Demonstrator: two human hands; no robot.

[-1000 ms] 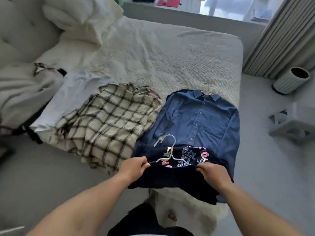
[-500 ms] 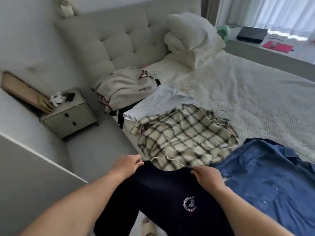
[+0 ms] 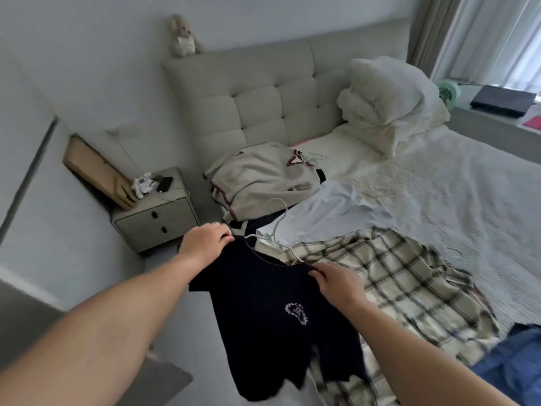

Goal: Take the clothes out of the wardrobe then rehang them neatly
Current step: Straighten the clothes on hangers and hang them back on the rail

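A dark navy T-shirt [image 3: 272, 317] with a small white logo hangs on a white hanger [image 3: 276, 227], held up in the air beside the bed. My left hand [image 3: 203, 244] grips its left shoulder and my right hand [image 3: 336, 281] grips its right shoulder. On the bed behind it lie a plaid shirt [image 3: 389, 288], a pale blue garment [image 3: 325, 218], a cream sweater with red stitching [image 3: 257, 180] and, at the lower right edge, a blue shirt [image 3: 515, 364].
The bed [image 3: 468, 200] has a tufted headboard [image 3: 263, 106] and piled pillows [image 3: 389, 104]. A bedside table [image 3: 158, 221] with small items stands left of the bed. A plush toy [image 3: 184, 36] sits on the headboard. A grey panel edge [image 3: 26, 312] is at the lower left.
I have lifted the navy T-shirt off the blue shirt and carried it left, and it now hangs front out. My view has swung left towards the headboard and bedside table.
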